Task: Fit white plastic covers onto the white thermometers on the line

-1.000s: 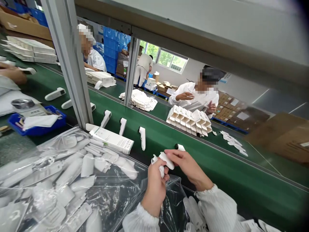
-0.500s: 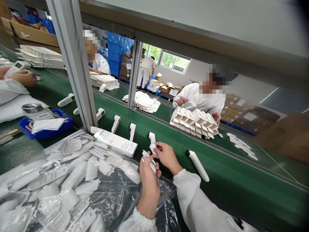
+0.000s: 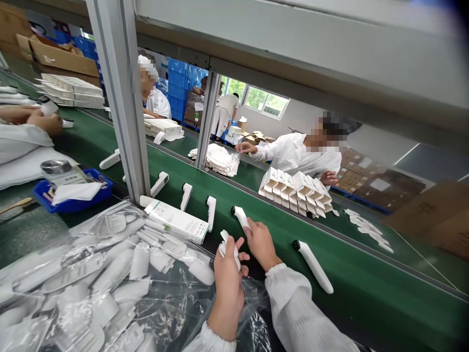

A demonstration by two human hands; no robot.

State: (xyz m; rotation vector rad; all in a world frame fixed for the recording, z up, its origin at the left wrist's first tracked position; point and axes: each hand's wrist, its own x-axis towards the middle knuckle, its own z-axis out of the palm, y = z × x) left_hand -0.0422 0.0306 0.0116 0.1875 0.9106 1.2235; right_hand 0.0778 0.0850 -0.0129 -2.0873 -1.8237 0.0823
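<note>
Left hand (image 3: 227, 271), held upright, has white plastic pieces (image 3: 223, 248) within half-curled fingers. Right hand (image 3: 261, 243) extends forward, back uppermost, fingers bent onto a white handheld device (image 3: 240, 215) at the green belt (image 3: 278, 222); firmness of grip cannot be confirmed.

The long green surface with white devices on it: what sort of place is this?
Probably a factory production line: similar white devices lie along the green surface, white boxes stand in rows across it, and a clear plastic bag holds loose white parts.
</note>
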